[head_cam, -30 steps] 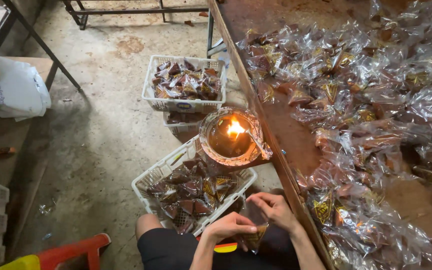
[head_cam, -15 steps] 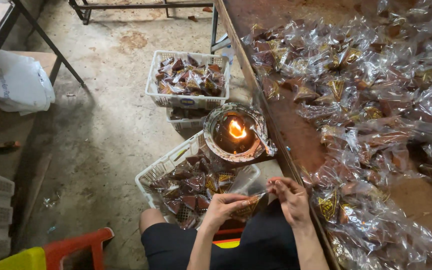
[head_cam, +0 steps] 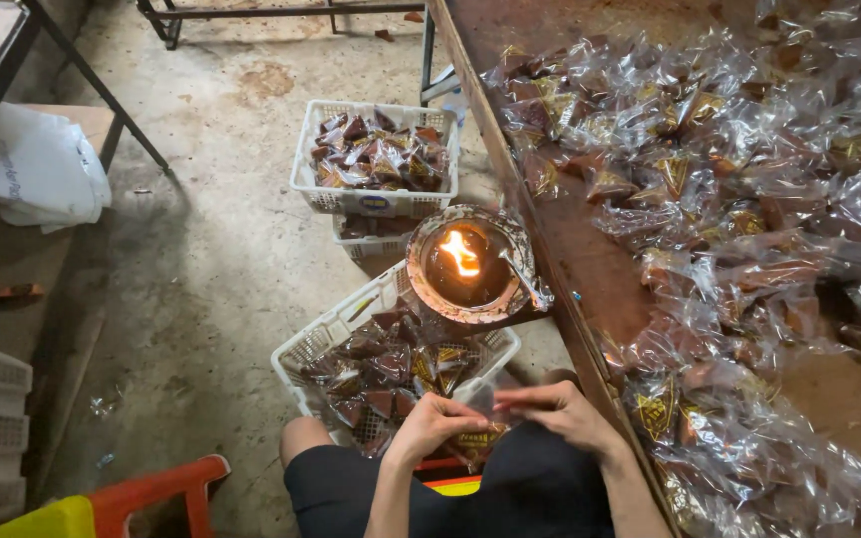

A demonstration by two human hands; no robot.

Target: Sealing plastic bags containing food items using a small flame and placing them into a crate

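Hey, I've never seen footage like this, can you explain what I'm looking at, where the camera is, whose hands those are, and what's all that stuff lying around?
There is no machine here. The camera sits on a person's head and looks down, so the two bare hands at the bottom are that person's own. The left hand and the right hand together pinch a small clear packet with a brown, triangle-shaped piece inside, over the lap. Just beyond the hands stands a white basket of similar packets, and a second white basket stands further off on the concrete floor. Between them sits a round metal bowl with a small flame burning in it. To the right, a long brown table is heaped with many more clear packets.
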